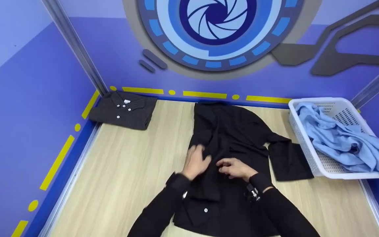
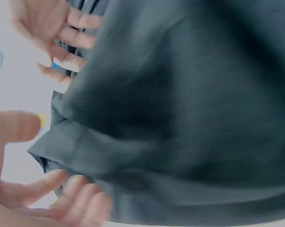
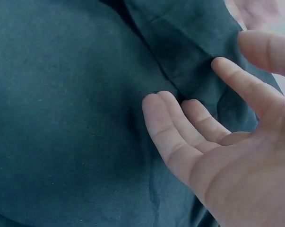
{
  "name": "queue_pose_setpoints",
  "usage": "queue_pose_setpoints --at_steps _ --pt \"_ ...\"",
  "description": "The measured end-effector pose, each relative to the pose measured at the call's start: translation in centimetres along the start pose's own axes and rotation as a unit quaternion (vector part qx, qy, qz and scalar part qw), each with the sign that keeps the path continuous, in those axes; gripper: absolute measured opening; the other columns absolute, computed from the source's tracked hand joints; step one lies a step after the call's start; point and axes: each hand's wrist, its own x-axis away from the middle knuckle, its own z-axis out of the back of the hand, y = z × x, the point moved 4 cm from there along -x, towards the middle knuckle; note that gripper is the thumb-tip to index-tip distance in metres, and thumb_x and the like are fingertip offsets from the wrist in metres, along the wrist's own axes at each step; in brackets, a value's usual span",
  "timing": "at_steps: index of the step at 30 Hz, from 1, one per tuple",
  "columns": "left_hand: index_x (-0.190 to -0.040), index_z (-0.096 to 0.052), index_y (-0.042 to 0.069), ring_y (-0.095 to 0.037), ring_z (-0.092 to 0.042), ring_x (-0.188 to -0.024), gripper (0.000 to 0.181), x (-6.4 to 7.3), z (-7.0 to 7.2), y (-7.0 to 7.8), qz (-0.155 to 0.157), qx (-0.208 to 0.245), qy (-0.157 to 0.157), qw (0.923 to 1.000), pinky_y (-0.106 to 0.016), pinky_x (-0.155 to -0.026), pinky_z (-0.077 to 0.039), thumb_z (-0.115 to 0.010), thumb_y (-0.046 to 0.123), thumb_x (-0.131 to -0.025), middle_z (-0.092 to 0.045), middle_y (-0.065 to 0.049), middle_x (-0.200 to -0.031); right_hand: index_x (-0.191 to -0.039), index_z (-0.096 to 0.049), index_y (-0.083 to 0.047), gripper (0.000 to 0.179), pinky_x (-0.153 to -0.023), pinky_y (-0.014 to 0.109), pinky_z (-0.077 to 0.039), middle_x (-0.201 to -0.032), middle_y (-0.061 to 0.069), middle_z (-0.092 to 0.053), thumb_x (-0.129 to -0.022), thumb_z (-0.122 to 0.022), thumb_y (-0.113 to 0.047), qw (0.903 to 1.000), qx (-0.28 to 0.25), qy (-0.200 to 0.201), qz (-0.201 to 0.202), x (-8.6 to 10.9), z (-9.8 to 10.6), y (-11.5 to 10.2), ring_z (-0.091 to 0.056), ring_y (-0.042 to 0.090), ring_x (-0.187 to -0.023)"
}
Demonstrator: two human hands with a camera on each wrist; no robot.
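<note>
A black shirt (image 1: pixel 242 138) lies spread on the table. Its left side is folded inward, and one sleeve sticks out to the right. My left hand (image 1: pixel 196 162) is at the folded left edge, fingers extended on the cloth; the left wrist view shows that hand's thumb (image 2: pixel 19 126) apart from its fingers. Just to the right, my right hand (image 1: pixel 235 168) is over the middle of the shirt. In the right wrist view its fingers (image 3: pixel 168 127) are loosely bent against the black fabric (image 3: pixel 85 113), pinching nothing. A white button (image 1: pixel 205 210) shows near the hem.
A folded dark grey shirt (image 1: pixel 123 110) with white buttons lies at the back left. On the right stands a white plastic basket (image 1: pixel 308 146) holding a light blue garment (image 1: pixel 347 144); the black sleeve (image 1: pixel 290 161) reaches its side. Blue walls (image 1: pixel 104 49) border the wooden table (image 1: pixel 120 164).
</note>
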Motion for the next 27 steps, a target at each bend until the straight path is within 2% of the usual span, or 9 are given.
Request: queue_pose_setpoints --at_steps 3,7,12,15,17,19,21,22,27 --pt "-0.130 -0.063 0.004 -0.033 -0.060 -0.109 0.040 -2.6 -0.5 1.5 -0.046 0.005 0.011 0.9989 -0.044 -0.092 -0.051 -0.070 0.020 -0.094 -0.062 -0.016 -0.114 -0.123 -0.070 -0.003 0.032 -0.069 0.034 -0.055 -0.112 0.013 -0.057 -0.093 -0.070 -0.014 0.9994 0.033 0.001 0.006 0.1 -0.2 0.0 -0.060 0.023 -0.089" --pt "-0.150 -0.055 0.019 -0.035 -0.053 -0.117 0.053 -5.5 -1.2 3.1 -0.051 -0.027 -0.042 0.9975 -0.047 -0.096 -0.048 -0.067 0.023 -0.098 -0.057 -0.019 -0.129 -0.122 -0.072 -0.006 0.031 -0.069 0.033 -0.053 -0.125 0.019 -0.051 -0.092 -0.072 -0.017 0.9985 0.053 0.006 -0.008 0.2 -0.6 0.1 -0.058 0.023 -0.092" --pt "-0.143 -0.064 0.014 -0.036 -0.052 -0.130 0.043 -8.3 -1.7 3.3 0.018 -0.037 -0.106 0.9935 -0.048 -0.106 -0.044 -0.061 0.023 -0.100 -0.059 -0.017 -0.142 -0.121 -0.072 -0.006 0.032 -0.071 0.035 -0.056 -0.126 0.019 -0.051 -0.090 -0.072 -0.017 0.9983 0.057 0.008 -0.010 0.2 -0.8 0.1 -0.060 0.024 -0.090" --pt "-0.123 -0.074 0.004 -0.030 -0.063 -0.120 0.032 -9.7 -1.4 2.4 0.097 0.087 -0.069 0.9891 -0.039 -0.102 -0.050 -0.064 0.018 -0.096 -0.070 -0.013 -0.126 -0.120 -0.070 -0.003 0.034 -0.070 0.034 -0.056 -0.125 0.019 -0.051 -0.090 -0.073 -0.017 0.9987 0.050 0.008 0.000 0.4 -0.7 0.1 -0.060 0.023 -0.087" --pt "-0.111 -0.074 0.000 -0.027 -0.066 -0.108 0.024 -10.3 -1.1 1.5 0.139 0.216 -0.027 0.9660 -0.035 -0.095 -0.051 -0.068 0.013 -0.092 -0.072 -0.013 -0.114 -0.120 -0.070 -0.001 0.034 -0.069 0.034 -0.056 -0.125 0.020 -0.052 -0.090 -0.073 -0.016 0.9989 0.045 0.010 0.007 0.4 -0.5 0.2 -0.060 0.022 -0.087" --pt "-0.107 -0.069 -0.003 -0.027 -0.062 -0.102 0.021 -10.7 -0.8 0.7 0.163 0.322 0.000 0.9325 -0.034 -0.092 -0.049 -0.069 0.008 -0.089 -0.067 -0.014 -0.109 -0.120 -0.069 0.001 0.033 -0.069 0.035 -0.056 -0.124 0.020 -0.055 -0.091 -0.072 -0.015 0.9991 0.037 0.012 0.015 0.5 -0.3 0.2 -0.060 0.022 -0.088" --pt "-0.113 -0.062 -0.005 -0.026 -0.059 -0.102 0.028 -10.9 -0.7 -0.2 0.181 0.366 0.009 0.9128 -0.034 -0.093 -0.047 -0.066 0.001 -0.086 -0.064 -0.015 -0.111 -0.119 -0.070 0.001 0.031 -0.070 0.037 -0.057 -0.120 0.018 -0.061 -0.092 -0.071 -0.014 0.9995 0.021 0.010 0.020 0.5 -0.1 0.3 -0.062 0.022 -0.090" --pt "-0.119 -0.058 -0.006 -0.028 -0.060 -0.105 0.034 -10.9 -0.7 -0.7 0.188 0.369 0.006 0.9103 -0.036 -0.095 -0.047 -0.064 -0.002 -0.086 -0.064 -0.016 -0.114 -0.117 -0.070 0.001 0.029 -0.071 0.039 -0.058 -0.116 0.015 -0.064 -0.092 -0.070 -0.013 0.9997 0.011 0.007 0.021 0.5 -0.1 0.3 -0.063 0.023 -0.090" --pt "-0.140 -0.049 -0.005 -0.033 -0.061 -0.120 0.053 -10.3 -1.2 -2.6 0.203 0.277 -0.060 0.9375 -0.040 -0.104 -0.047 -0.063 0.002 -0.089 -0.064 -0.022 -0.129 -0.114 -0.071 0.002 0.026 -0.078 0.046 -0.060 -0.100 0.005 -0.068 -0.095 -0.069 -0.014 0.9982 -0.053 -0.027 -0.002 0.8 -0.5 0.8 -0.067 0.026 -0.093"
